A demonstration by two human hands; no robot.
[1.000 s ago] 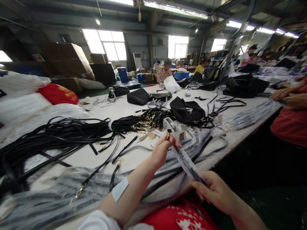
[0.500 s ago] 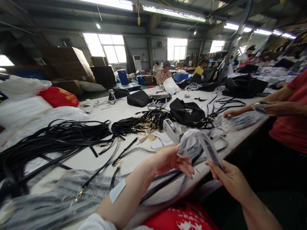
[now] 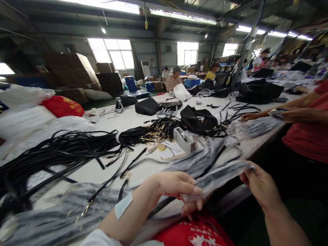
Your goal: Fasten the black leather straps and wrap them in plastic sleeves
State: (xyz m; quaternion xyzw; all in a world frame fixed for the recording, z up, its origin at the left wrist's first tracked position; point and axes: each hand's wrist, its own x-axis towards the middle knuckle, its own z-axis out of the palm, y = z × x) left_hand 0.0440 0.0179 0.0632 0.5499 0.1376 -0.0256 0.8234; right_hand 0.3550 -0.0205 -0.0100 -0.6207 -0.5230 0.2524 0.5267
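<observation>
Between my hands stretches a clear plastic sleeve with a dark strap inside (image 3: 221,176). My left hand (image 3: 180,189) pinches its near end between thumb and fingers. The other end is gripped by my right hand (image 3: 257,182), out past the table's front edge. Beneath and behind it, more plastic-wrapped straps (image 3: 202,159) lie on the table. A white tape dispenser (image 3: 183,138) stands just beyond them. Left of my left forearm are loose black straps with gold clasps (image 3: 125,176) and a pile of sleeved straps (image 3: 64,208).
A large tied bundle of black straps (image 3: 84,147) spreads across the white table (image 3: 112,121). Black bags (image 3: 198,119) sit farther back. At the right, a co-worker in a red shirt (image 3: 307,136) handles a strap. A red printed cloth (image 3: 189,232) is below my hands.
The sleeve, earlier bunched and looped above the table, is now drawn out straight and lower. My left hand has closed on its end; my right hand has moved right.
</observation>
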